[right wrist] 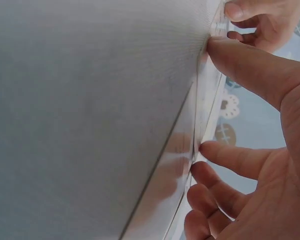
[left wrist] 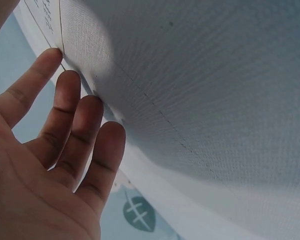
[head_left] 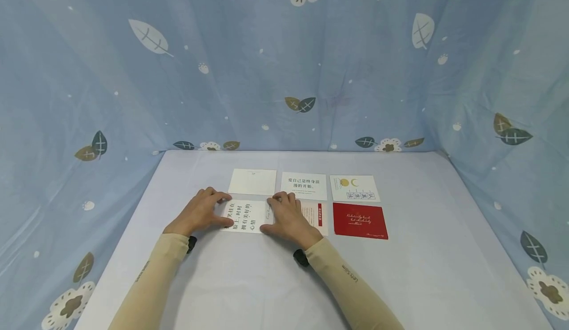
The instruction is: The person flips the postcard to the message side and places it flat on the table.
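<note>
- White card [head_left: 242, 216] lies flat on the bench [head_left: 258, 290], front row's left end, probably to match the plainer card [head_left: 252, 182] behind.
- Left hand [head_left: 201, 214] has fingers spread, touching its left edge.
- Right hand [head_left: 290, 220] is spread too, at the opposite edge, likely keeping it square.

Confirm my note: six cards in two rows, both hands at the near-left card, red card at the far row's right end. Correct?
Wrong row: the head view shows the red card at the near row's right end. The rest stands, with left hand and right hand at the near-left card.
</note>
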`<state>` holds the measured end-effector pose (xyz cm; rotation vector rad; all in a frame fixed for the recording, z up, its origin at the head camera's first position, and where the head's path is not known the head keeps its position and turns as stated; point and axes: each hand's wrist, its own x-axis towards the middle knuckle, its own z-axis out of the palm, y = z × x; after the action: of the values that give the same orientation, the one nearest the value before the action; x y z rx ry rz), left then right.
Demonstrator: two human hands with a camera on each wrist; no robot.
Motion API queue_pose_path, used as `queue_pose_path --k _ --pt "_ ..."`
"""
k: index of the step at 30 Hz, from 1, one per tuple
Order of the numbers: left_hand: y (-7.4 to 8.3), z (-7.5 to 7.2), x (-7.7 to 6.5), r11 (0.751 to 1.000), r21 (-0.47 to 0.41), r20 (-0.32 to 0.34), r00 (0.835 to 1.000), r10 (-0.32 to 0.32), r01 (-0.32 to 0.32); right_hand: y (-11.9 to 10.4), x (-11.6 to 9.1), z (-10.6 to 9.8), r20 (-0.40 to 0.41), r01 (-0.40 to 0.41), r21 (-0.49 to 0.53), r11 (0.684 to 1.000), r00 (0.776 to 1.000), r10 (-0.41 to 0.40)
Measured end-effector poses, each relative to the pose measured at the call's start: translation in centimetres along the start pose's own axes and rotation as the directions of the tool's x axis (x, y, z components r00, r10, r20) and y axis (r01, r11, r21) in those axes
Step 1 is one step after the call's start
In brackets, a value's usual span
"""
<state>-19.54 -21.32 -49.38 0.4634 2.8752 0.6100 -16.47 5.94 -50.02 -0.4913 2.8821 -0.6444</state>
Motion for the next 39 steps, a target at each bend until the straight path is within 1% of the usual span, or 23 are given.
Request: queue_pose_path --k 4,6,11,18,21,26,28,31,33,39 --pt "0.0 -0.1 0.1 1.0 0.004 0.005 1.0 0.002 -0.002 -0.2 0.2 -0.1 0.007 0.005 -0.031 0.999 1.0 -0.004" --pt "-0.1 0.0 0.1 1.0 0.003 0.003 1.0 0.007 -0.007 -0.1 0.4 -0.1 0.008 0.002 -0.028 1.0 1.0 -0.002" --pt "0.0 0.0 0.0 1.0 -0.004 -0.002 1.0 0.01 -0.01 0.0 0.7 -0.1 -0.013 -0.011 0.015 1.0 1.0 0.011" --pt "0.0 0.2 -0.1 1.0 -0.018 -0.004 1.0 -0.004 0.004 -0.1 0.7 -0.1 -0.031 -0.004 0.046 0.999 1.0 0.006" --pt "-0.1 0.3 -0.1 0.998 -0.056 -0.004 1.0 -0.008 0.008 -0.1 0.8 -0.2 -0.033 0.005 0.054 0.999 0.999 -0.003" --pt "-0.2 0.2 -0.3 0.985 -0.17 0.012 1.0 -0.028 0.03 -0.1 0.7 -0.4 -0.032 0.018 0.067 0.998 0.999 -0.016" --pt "-0.2 0.2 -0.4 0.981 -0.191 0.012 1.0 -0.022 0.024 -0.1 0.6 -0.6 -0.034 0.019 0.064 0.998 0.999 -0.017" --pt "-0.2 0.2 -0.5 0.981 -0.196 0.002 1.0 -0.015 0.015 -0.1 0.5 -0.9 -0.04 0.021 0.059 0.998 0.999 -0.019" --pt "-0.2 0.3 -0.6 0.982 -0.186 -0.002 1.0 -0.019 0.018 -0.1 0.4 -1.1 -0.042 0.02 0.078 0.997 0.999 -0.016" --pt "0.0 0.5 -0.8 0.977 -0.198 -0.012 0.997 -0.082 0.079 0.1 -0.1 -1.3 -0.012 -0.019 0.196 0.98 1.0 0.022"
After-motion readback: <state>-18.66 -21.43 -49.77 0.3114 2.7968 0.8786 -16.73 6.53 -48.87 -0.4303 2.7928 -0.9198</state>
